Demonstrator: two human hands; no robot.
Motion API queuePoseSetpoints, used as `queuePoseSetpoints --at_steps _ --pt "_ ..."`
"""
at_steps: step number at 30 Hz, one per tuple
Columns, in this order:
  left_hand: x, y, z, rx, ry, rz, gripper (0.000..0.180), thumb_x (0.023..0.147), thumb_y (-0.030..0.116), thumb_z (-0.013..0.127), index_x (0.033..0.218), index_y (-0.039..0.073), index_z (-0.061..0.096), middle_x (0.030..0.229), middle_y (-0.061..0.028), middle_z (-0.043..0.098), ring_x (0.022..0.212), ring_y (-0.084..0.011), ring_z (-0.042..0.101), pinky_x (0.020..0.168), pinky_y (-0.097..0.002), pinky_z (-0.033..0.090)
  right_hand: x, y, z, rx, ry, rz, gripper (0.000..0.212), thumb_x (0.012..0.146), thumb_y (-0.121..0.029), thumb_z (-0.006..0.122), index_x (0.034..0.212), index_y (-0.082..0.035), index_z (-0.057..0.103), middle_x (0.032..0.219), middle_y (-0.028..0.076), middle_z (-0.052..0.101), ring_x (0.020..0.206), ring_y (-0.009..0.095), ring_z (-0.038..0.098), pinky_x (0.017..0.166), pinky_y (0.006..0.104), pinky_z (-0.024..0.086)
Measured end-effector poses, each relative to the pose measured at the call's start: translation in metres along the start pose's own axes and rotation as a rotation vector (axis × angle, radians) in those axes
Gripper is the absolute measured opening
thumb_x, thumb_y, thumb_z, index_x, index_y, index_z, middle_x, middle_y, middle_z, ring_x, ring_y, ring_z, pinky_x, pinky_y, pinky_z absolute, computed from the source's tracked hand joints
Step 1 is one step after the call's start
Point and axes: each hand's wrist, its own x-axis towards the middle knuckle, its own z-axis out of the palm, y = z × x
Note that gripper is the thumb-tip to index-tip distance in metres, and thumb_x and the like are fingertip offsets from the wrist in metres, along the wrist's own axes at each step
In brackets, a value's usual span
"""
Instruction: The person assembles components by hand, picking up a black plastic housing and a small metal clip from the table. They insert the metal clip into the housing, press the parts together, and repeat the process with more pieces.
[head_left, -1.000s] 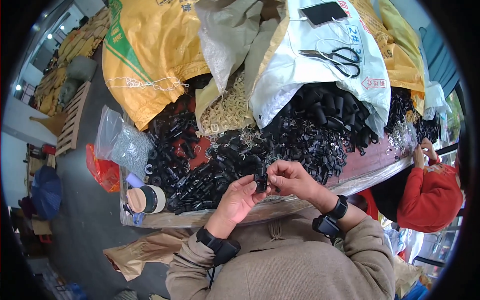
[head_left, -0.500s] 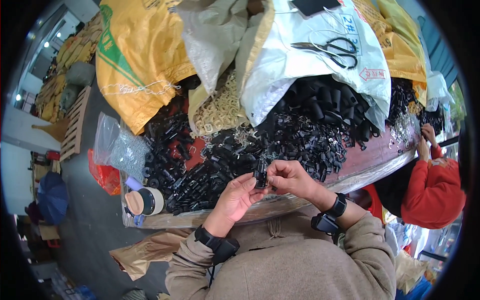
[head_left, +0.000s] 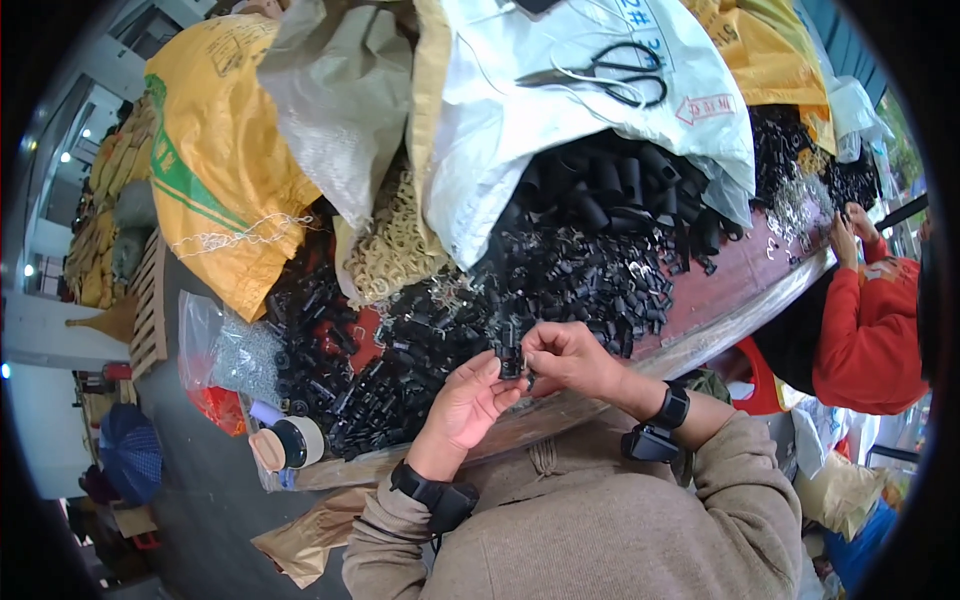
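Close to the table's front edge, my left hand (head_left: 468,402) holds a small black plastic part (head_left: 508,345) upright between thumb and fingers. My right hand (head_left: 572,358) is beside it, thumb and index finger pinched together against the part's right side near its lower end. Whatever sits in that pinch is too small and too covered to name. Under and beyond both hands spreads a heap of small black plastic parts (head_left: 400,375), with thin pale metal clips scattered among them.
Cream-coloured rings (head_left: 390,245) spill from a sack, and black tubes (head_left: 610,185) from a white sack (head_left: 560,120) bearing scissors (head_left: 610,75). A yellow sack (head_left: 225,150) stands left. A lidded cup (head_left: 298,440) sits at the left corner. Another person in red (head_left: 865,335) works at right.
The whole view has turned and shifted, so the sacks and table appear further left. Both hands stay together at the black part, the right fingers pinched at its side.
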Motion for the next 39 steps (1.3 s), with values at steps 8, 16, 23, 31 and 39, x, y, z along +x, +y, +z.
queuePoseSetpoints --at_steps 8,16,23,31,39 --pt "-0.013 -0.009 -0.016 0.030 0.009 0.127 0.019 0.084 0.010 0.046 0.100 -0.001 0.049 0.096 -0.0139 0.056 0.086 -0.0250 0.058 0.072 -0.0294 0.050 -0.002 -0.003 0.017 -0.290 0.147 -0.044 0.012 0.078 -0.011 0.052 0.073 -0.001 0.052 0.058 0.001 0.053 0.048 0.005 0.050 0.040 0.0197 0.041" --pt "-0.032 0.001 -0.013 -0.093 -0.098 0.201 0.018 0.084 0.009 0.048 0.098 0.000 0.051 0.098 -0.0102 0.056 0.091 -0.0215 0.056 0.077 -0.0274 0.047 0.005 -0.008 0.039 -0.862 0.203 -0.444 0.012 0.075 -0.009 0.054 0.069 0.001 0.052 0.057 0.006 0.054 0.048 0.010 0.052 0.043 0.0255 0.042" --pt "-0.026 -0.005 -0.028 -0.089 -0.150 0.198 0.022 0.085 0.010 0.045 0.104 0.000 0.047 0.104 -0.0152 0.053 0.095 -0.0259 0.054 0.080 -0.0309 0.046 0.003 -0.012 0.044 -0.657 0.190 -0.148 0.011 0.075 -0.009 0.054 0.070 0.002 0.053 0.060 0.007 0.057 0.050 0.010 0.055 0.043 0.0236 0.043" --pt "-0.011 -0.009 -0.017 -0.041 -0.154 0.149 0.021 0.084 0.008 0.046 0.104 0.000 0.046 0.104 -0.0110 0.053 0.098 -0.0225 0.052 0.084 -0.0275 0.043 0.003 0.003 0.017 -0.294 0.159 0.080 0.009 0.077 -0.007 0.052 0.074 0.002 0.054 0.063 0.005 0.058 0.057 0.008 0.057 0.044 0.0217 0.045" --pt "0.000 -0.011 -0.003 0.067 -0.095 0.102 0.023 0.084 0.006 0.046 0.106 -0.002 0.045 0.108 -0.0147 0.051 0.102 -0.0248 0.050 0.085 -0.0305 0.044 -0.002 0.014 -0.005 -0.267 0.139 -0.024 0.009 0.079 -0.006 0.051 0.076 0.002 0.054 0.066 0.003 0.057 0.059 0.008 0.056 0.049 0.0214 0.047"
